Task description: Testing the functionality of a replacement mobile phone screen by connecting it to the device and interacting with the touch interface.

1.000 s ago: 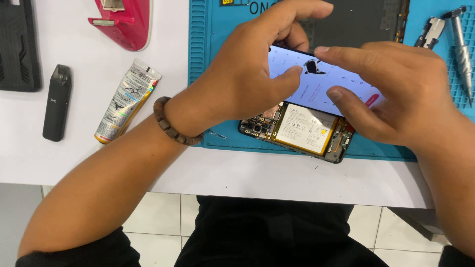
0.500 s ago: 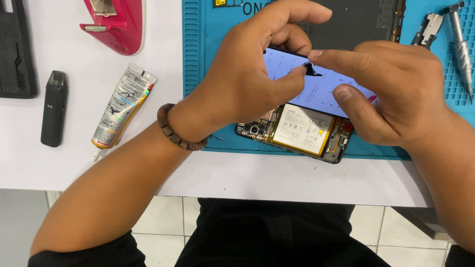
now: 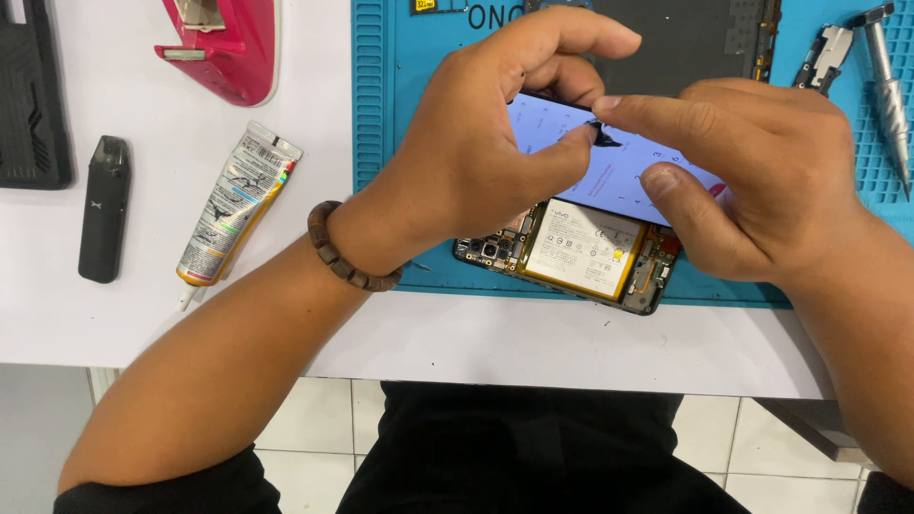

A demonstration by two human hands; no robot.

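Left hand [image 3: 476, 162] and right hand [image 3: 752, 181] met over a lit screen [image 3: 609, 167] held tilted above an opened phone [image 3: 571, 252]. Left hand was closed in a pinch, thumb and forefinger tips pressed at a small dark piece [image 3: 600, 133] on the screen's face. Right hand gripped the screen too, forefinger stretched to the same dark piece, thumb flat on the glass lower down. Whether either hand actually held the dark piece could not be told.

The phone lay face-down with its back off, battery [image 3: 581, 249] and camera module [image 3: 490, 250] exposed, on the near edge of a blue mat [image 3: 381, 114]. The screen's lower edge sat right over the phone, partly covering it. A bead bracelet [image 3: 343, 252] circled the left wrist.

Left of the mat on the white desk [image 3: 571, 343]: a glue tube [image 3: 233, 205] lying at an angle, a small black stick-shaped device [image 3: 103, 207], a black case [image 3: 33, 95] at the far left edge, and a pink tape dispenser [image 3: 228, 48] at the top. At the mat's top right lay a metal screwdriver [image 3: 887, 90] and a small metal tool [image 3: 826, 52] beside it. A dark panel [image 3: 685, 38] lay on the mat behind the hands.
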